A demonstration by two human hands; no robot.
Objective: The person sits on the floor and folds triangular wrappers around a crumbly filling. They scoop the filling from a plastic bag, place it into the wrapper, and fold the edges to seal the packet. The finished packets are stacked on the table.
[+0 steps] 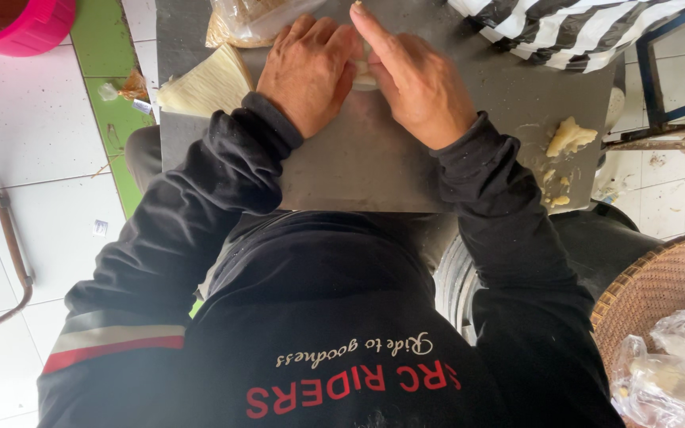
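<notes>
Both my hands rest together on a grey board (pixel 374 158) laid across my lap. My left hand (pixel 307 67) and my right hand (pixel 418 79) pinch a small pale wrapper piece (pixel 364 73) between their fingers; most of it is hidden under them. A stack of pale triangular wrapper sheets (pixel 204 83) lies at the board's left edge, close to my left hand. A lump of yellowish filling (pixel 568 136) with a few crumbs sits near the board's right edge.
A clear plastic bag (pixel 251 20) lies at the board's far edge. A pink tub (pixel 21 24) stands on the white tiled floor at far left. A woven basket (pixel 660 293) with plastic bags (pixel 675 372) sits at right. A striped cloth (pixel 572 28) and a blue metal frame (pixel 675 71) are at far right.
</notes>
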